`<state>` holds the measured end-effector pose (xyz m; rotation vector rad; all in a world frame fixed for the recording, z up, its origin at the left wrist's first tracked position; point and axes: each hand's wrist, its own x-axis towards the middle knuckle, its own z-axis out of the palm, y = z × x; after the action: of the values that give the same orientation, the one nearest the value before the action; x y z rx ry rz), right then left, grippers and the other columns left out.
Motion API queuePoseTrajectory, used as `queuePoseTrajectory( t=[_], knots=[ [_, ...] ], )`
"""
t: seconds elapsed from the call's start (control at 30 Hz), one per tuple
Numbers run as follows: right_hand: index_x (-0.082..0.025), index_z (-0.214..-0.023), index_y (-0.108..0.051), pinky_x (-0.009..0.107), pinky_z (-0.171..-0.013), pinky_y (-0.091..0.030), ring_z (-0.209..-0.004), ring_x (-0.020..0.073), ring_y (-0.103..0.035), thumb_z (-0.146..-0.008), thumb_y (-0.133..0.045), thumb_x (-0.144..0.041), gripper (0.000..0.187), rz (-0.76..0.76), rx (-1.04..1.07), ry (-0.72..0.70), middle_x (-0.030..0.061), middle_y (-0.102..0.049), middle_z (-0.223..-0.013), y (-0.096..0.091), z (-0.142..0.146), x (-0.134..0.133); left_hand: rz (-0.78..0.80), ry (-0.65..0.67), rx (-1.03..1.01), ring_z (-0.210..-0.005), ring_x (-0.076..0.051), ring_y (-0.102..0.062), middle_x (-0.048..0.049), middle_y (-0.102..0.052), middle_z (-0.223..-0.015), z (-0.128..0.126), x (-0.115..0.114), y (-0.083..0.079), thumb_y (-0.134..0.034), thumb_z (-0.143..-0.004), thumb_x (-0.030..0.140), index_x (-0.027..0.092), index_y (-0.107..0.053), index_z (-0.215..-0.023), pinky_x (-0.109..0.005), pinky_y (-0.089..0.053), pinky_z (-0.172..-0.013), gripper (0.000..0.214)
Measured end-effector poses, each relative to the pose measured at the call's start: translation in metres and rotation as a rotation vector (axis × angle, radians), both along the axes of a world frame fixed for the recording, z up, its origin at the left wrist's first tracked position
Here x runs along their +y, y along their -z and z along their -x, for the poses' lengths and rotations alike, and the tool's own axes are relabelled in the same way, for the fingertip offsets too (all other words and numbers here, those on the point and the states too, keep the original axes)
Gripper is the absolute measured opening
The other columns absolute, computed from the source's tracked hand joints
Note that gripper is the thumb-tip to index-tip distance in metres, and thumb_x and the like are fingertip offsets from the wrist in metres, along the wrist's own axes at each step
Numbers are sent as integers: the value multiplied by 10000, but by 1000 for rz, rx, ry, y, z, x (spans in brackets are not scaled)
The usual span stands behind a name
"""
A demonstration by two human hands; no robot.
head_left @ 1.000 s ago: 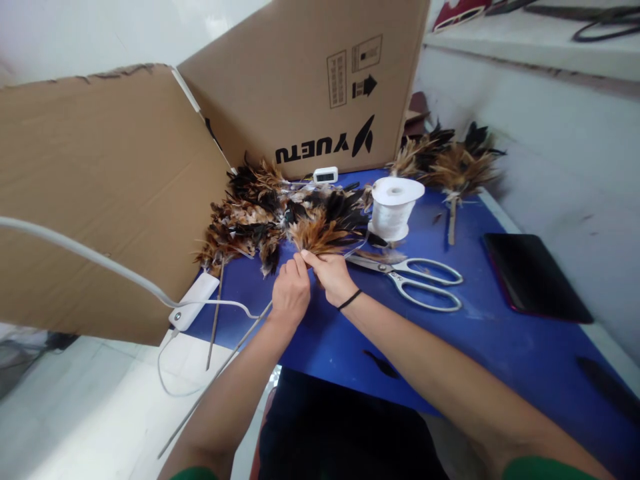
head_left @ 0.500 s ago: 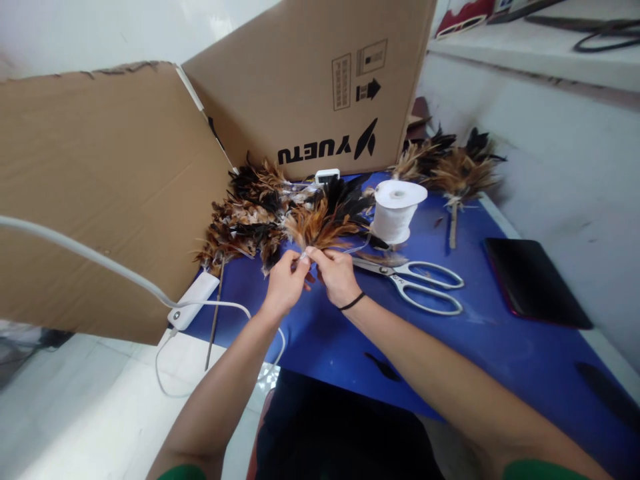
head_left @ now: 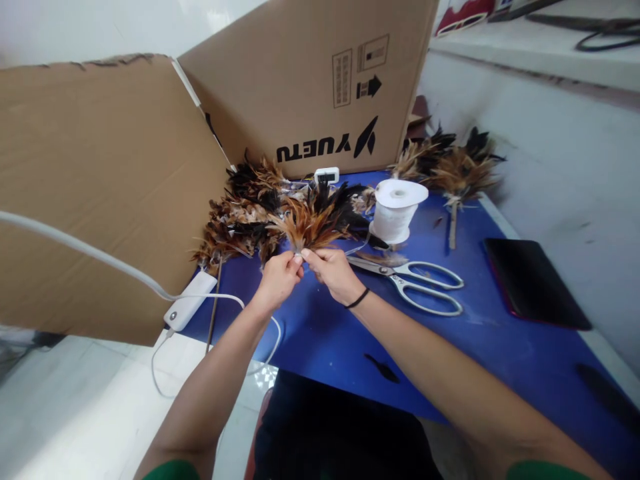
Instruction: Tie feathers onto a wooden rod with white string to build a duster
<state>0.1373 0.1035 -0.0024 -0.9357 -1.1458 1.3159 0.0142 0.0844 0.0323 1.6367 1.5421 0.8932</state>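
A bunch of brown and black feathers [head_left: 307, 223] fans out away from me, its pale base pinched between both hands. My left hand [head_left: 281, 277] is closed, thumb against finger, at the left of that base. From the right, my right hand [head_left: 336, 270] pinches the same spot with its thumb and fingers; a dark band circles the wrist. A thin white ribbon runs from near my right hand to the white spool [head_left: 395, 217] standing upright. Big scissors [head_left: 417, 283] lie just right of my right hand, handles pointing right.
More feathers [head_left: 240, 217] are heaped at the back left against the cardboard [head_left: 310, 80]. Feather bunches on sticks [head_left: 453, 223] lie at the back right. A dark tablet-like device [head_left: 535, 280] rests at the right edge. A white power bank [head_left: 190, 301] with cables sits at the left.
Both hands have shifted slightly left and drawn a little apart, with the feather bunch moving along. My left hand's fingers have closed tighter at the base.
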Motion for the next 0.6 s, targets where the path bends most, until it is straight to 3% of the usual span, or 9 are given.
queuePoseTrajectory(
  t=[0.1,0.2,0.47,0.6],
  knots=[
    [-174,-449,-439,236,-435,-193,-442,60,-249,-648,-631,-542,460,-5,-81,22,-68,-306,-416,3,-1,2,-137,-49,294,-485,-99,-474,1,-543,-544,-3,-4,3,-424,-855,285,172,-499,-591,-225,-352,-537,297],
    [-160,-470,-494,235,-457,-228,-463,67,-286,-665,-627,-497,412,-11,-144,75,-54,-359,-439,7,1,4,-233,-65,463,-558,-131,-531,-21,-581,-586,-5,-6,5,-396,-862,227,182,-525,-632,-245,-370,-602,268],
    [-156,-546,-576,228,-523,-307,-521,92,-410,-743,-557,-350,277,-118,-257,170,-33,-488,-512,17,8,0,-295,-103,635,-678,-184,-609,-94,-649,-740,-10,-3,16,-353,-885,182,156,-562,-796,-268,-389,-622,229],
    [-149,-543,-585,229,-515,-299,-508,86,-383,-731,-592,-392,307,-103,-256,193,-36,-475,-499,18,10,-1,-322,-112,678,-727,-203,-626,-128,-659,-789,-13,-5,20,-335,-891,155,134,-556,-837,-276,-407,-629,229]
  ],
)
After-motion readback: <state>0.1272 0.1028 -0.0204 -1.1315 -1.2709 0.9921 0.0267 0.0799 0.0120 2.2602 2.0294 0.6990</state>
